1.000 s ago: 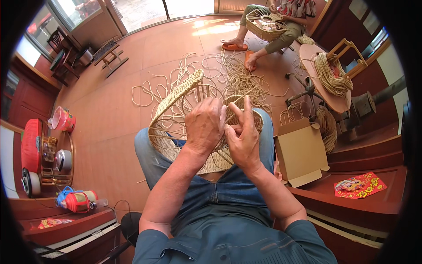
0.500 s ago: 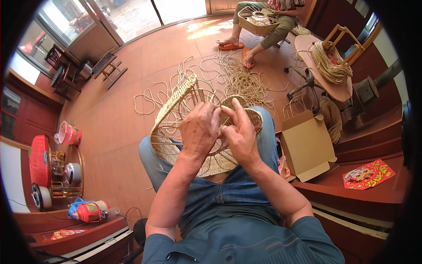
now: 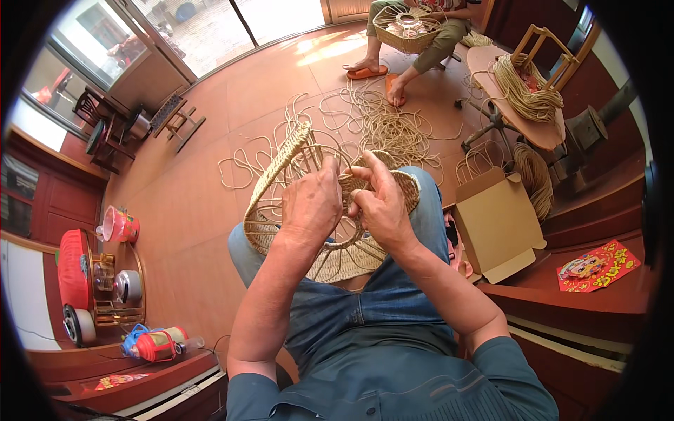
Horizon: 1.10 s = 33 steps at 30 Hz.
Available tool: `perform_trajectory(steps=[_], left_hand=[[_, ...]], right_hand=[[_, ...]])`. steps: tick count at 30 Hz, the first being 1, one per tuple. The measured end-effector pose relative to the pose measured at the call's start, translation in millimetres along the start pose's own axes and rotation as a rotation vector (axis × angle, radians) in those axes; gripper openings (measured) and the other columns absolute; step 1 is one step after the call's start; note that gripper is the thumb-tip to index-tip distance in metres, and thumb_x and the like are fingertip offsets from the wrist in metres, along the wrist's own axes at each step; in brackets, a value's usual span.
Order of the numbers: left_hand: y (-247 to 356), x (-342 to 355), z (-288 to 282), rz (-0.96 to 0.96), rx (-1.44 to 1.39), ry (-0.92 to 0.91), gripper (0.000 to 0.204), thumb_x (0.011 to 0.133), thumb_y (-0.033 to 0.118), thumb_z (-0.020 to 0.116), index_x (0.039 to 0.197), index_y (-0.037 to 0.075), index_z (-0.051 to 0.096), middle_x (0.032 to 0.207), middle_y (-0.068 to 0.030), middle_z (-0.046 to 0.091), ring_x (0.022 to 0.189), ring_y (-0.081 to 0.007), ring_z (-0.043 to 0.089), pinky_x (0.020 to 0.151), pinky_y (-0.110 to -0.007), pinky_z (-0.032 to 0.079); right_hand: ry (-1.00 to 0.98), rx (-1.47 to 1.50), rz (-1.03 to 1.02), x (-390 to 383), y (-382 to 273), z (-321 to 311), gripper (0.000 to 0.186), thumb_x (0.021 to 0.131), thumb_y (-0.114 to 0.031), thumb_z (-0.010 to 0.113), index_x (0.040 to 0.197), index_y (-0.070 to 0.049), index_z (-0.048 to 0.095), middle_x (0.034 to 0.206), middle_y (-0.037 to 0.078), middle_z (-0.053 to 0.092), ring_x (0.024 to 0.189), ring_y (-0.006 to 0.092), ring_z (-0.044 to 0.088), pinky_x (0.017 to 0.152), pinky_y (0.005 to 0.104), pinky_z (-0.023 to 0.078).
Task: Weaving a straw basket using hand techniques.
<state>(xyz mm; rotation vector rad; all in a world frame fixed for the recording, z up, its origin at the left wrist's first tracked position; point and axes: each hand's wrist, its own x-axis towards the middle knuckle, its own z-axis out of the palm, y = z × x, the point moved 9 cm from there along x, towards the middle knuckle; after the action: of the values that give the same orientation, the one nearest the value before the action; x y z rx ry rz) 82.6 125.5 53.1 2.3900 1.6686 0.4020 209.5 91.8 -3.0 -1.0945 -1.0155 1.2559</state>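
A part-woven basket [image 3: 277, 168] of pale twisted cord rests tilted across my knees, its braided band rising at the left and thin dark ribs showing. A woven strip [image 3: 347, 261] of it lies between my thighs. Over the middle ring of the frame, my left hand [image 3: 311, 202] is closed with its back up; what its fingertips pinch is hidden. Close beside it, my right hand [image 3: 382, 207] has its forefinger stretched out and its thumb apart, at the basket's right-hand woven part [image 3: 406, 188]. I see no cord clearly between its fingers.
Loose cord [image 3: 393, 126] lies heaped on the tiled floor ahead. Beyond, a seated person holds another basket [image 3: 409, 35]. At right are a wheeled stool with a cord coil [image 3: 526, 91] and an open cardboard box [image 3: 495, 224]. A red flask [image 3: 158, 344] lies at lower left.
My hands have drawn slightly apart, the left turning more upright. The right thumb has come away from the left fingers. The whole view has shifted a little.
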Motion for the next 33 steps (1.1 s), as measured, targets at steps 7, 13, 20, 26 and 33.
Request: perform_trajectory(steps=[7, 13, 20, 26, 33], left_hand=[[1, -5, 1, 0.01, -0.013, -0.002, 0.014, 0.11, 0.018, 0.057, 0.115, 0.006, 0.059, 0.08, -0.0258, 0.074, 0.084, -0.0476, 0.077, 0.075, -0.06, 0.057], [9, -4, 2, 0.056, 0.063, 0.006, 0.012, 0.108, 0.016, 0.059, 0.115, 0.006, 0.058, 0.082, -0.0235, 0.074, 0.081, -0.0444, 0.077, 0.071, -0.055, 0.058], [10, -30, -8, 0.092, -0.033, 0.173, 0.016, 0.11, 0.021, 0.064, 0.104, 0.007, 0.06, 0.085, -0.0166, 0.074, 0.076, -0.0369, 0.076, 0.065, -0.049, 0.057], [6, -54, -24, 0.013, -0.285, 0.158, 0.019, 0.111, 0.027, 0.067, 0.105, 0.009, 0.065, 0.084, -0.0168, 0.073, 0.078, -0.0399, 0.074, 0.066, -0.051, 0.053], [30, -46, -43, 0.009, -0.49, 0.085, 0.02, 0.107, 0.022, 0.076, 0.098, 0.005, 0.073, 0.078, -0.0142, 0.069, 0.069, -0.0326, 0.069, 0.064, -0.043, 0.051]], right_hand=[[0.029, -0.082, -0.072, -6, -5, 3, 0.076, 0.1, 0.004, 0.057, 0.171, 0.002, 0.032, 0.144, 0.019, 0.063, 0.076, 0.0084, 0.068, 0.063, 0.0233, 0.055], [0.048, -0.111, -0.098, -6, -3, 2, 0.076, 0.1, 0.007, 0.06, 0.17, 0.003, 0.032, 0.141, 0.019, 0.065, 0.077, 0.0113, 0.07, 0.068, 0.0289, 0.061], [0.097, -0.042, -0.187, -11, -2, -2, 0.076, 0.1, 0.007, 0.063, 0.17, 0.0, 0.035, 0.136, 0.018, 0.07, 0.075, 0.0075, 0.067, 0.065, 0.0268, 0.06], [0.202, -0.346, -0.373, -14, -12, -3, 0.084, 0.094, 0.0, 0.08, 0.169, -0.005, 0.043, 0.12, 0.014, 0.076, 0.062, 0.01, 0.063, 0.061, 0.0295, 0.056], [0.3, -0.365, -0.463, -6, -22, -8, 0.06, 0.1, -0.001, 0.077, 0.155, -0.005, 0.053, 0.097, 0.015, 0.075, 0.083, 0.0346, 0.075, 0.075, 0.0437, 0.059]])
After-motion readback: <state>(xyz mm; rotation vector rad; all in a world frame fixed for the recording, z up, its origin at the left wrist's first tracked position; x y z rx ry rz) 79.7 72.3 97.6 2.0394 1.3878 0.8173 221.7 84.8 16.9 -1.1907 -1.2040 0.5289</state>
